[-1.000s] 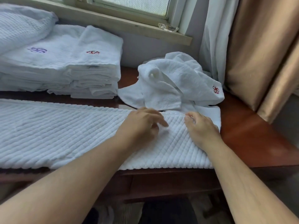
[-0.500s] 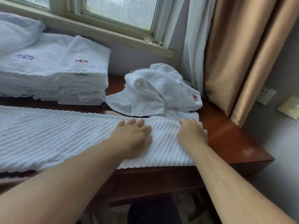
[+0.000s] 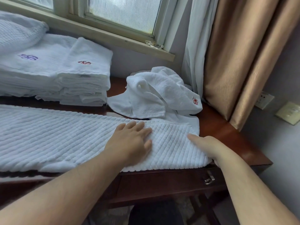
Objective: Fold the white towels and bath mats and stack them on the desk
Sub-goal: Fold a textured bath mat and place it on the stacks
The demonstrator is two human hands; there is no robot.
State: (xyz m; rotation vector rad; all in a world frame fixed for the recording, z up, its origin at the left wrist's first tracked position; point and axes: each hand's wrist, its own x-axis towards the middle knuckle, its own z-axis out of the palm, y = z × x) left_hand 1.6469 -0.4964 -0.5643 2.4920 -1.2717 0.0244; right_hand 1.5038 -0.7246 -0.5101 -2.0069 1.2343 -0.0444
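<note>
Now L hand (image 3: 129, 141) lies flat, fingers straight, on bath mat (image 3: 56, 137) near its right end; R hand (image 3: 209, 147) at end edge, thumb atop, other fingers hidden, grip unclear.

Bath mat (image 3: 65, 140) spread along desk (image 3: 227, 132) front. Folded stack (image 3: 73, 82) behind it, left. Loose towel heap (image 3: 159, 96) behind mat's right end. Left hand (image 3: 129, 142) flat on mat; right hand (image 3: 209, 146) at its right edge, thumb on top. Curtain (image 3: 243, 54) right of heap.

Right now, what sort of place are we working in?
Probably a hotel guest room: a stack of folded, logo-embroidered white towels, a wooden desk, and heavy tan curtains beside the window.
</note>
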